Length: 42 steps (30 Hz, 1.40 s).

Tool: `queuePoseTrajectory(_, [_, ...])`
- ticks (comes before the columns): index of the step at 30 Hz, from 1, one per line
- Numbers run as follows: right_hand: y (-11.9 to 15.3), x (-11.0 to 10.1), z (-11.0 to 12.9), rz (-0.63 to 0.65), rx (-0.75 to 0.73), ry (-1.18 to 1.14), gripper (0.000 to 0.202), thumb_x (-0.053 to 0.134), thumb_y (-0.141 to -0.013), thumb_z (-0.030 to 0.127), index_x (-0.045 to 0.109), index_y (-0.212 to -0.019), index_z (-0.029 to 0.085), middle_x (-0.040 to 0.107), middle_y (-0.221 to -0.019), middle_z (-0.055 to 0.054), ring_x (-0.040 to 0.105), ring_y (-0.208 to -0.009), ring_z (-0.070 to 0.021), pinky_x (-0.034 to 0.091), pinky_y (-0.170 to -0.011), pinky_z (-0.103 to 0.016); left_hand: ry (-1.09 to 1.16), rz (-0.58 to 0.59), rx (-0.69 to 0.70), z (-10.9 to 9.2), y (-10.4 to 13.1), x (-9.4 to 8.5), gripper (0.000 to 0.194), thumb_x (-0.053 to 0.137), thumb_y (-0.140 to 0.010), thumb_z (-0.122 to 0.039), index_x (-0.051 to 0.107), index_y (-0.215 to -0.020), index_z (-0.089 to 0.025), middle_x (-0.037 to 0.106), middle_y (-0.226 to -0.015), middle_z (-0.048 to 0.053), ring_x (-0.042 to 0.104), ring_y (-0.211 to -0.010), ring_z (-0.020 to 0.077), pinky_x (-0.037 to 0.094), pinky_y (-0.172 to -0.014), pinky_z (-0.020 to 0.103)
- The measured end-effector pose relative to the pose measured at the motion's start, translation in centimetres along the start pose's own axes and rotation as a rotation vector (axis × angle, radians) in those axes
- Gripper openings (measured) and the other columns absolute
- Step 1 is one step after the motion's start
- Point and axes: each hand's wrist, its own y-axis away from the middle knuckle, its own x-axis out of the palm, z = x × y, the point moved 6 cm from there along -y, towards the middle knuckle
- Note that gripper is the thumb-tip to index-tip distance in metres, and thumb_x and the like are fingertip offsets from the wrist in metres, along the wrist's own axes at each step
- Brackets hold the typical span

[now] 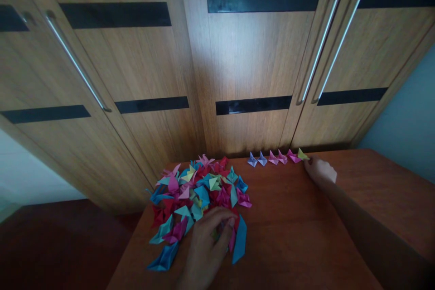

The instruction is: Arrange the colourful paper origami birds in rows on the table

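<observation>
Many folded paper pieces in blue, teal, pink, red and yellow form a pile (200, 190) on the left of the wooden table (285, 235). At the pile's front edge is my left hand (212, 240), thumb and forefinger brought together; what they hold, if anything, is hidden. A blue folded piece (239, 239) lies just right of it. Along the table's back edge runs a row of folded pieces, lilac (252, 160), pink (273, 158) and magenta (292, 156). My right hand (319, 170) pinches the yellow piece (302, 154) at the row's right end.
Wooden wardrobe doors (251, 54) with long metal handles and dark strips rise directly behind the table. A bluish wall (404, 113) stands at the right. Dark reddish floor (61, 244) shows at the lower left, beyond the table's left edge.
</observation>
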Motion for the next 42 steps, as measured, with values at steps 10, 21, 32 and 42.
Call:
queuePoseTrajectory(10, [0.2, 0.3, 0.0, 0.003, -0.008, 0.003, 0.051, 0.04, -0.084, 0.054, 0.064, -0.11, 0.018, 0.065, -0.103, -0.02, 0.063, -0.094, -0.0355, 0.048, -0.073, -0.043, 0.015, 0.008, -0.004, 0.1, 0.1, 0.1, 0.017, 0.05, -0.089, -0.024, 0.068, -0.089, -0.021, 0.067, -0.09, 0.004, 0.062, -0.084, 0.0168, 0.048, -0.077, 0.026])
queuePoseTrajectory(21, [2.5, -0.4, -2.7, -0.205, 0.054, -0.262, 0.041, 0.043, -0.084, 0.041, 0.066, -0.103, 0.013, 0.069, -0.094, -0.016, 0.063, -0.089, -0.0305, 0.045, -0.072, -0.036, -0.318, -0.086, 0.078, 1.1, -0.7, -3.3, 0.022, 0.048, -0.088, -0.024, 0.066, -0.101, -0.024, 0.066, -0.105, 0.005, 0.062, -0.097, 0.0194, 0.049, -0.085, 0.032])
queuePoseTrajectory(32, [10.5, 0.4, 1.8, 0.018, -0.157, -0.576, 0.032, 0.047, -0.076, 0.042, 0.068, -0.086, 0.02, 0.071, -0.084, -0.007, 0.065, -0.082, -0.0235, 0.044, -0.068, -0.028, -0.674, -0.005, -0.022, 3.3, -0.9, -3.2, 0.022, 0.047, -0.088, -0.023, 0.064, -0.102, -0.024, 0.063, -0.101, 0.005, 0.061, -0.093, 0.0196, 0.047, -0.08, 0.029])
queuePoseTrajectory(42, [19.9, 1.0, 12.3, 0.38, -0.484, -0.672, 0.021, 0.041, -0.074, 0.026, 0.061, -0.069, 0.021, 0.064, -0.065, 0.0, 0.059, -0.063, -0.0148, 0.041, -0.061, -0.023, -0.829, 0.12, -0.1, 3.2, -0.7, -3.8, 0.022, 0.042, -0.089, -0.023, 0.062, -0.099, -0.025, 0.061, -0.102, 0.005, 0.061, -0.09, 0.0202, 0.045, -0.07, 0.027])
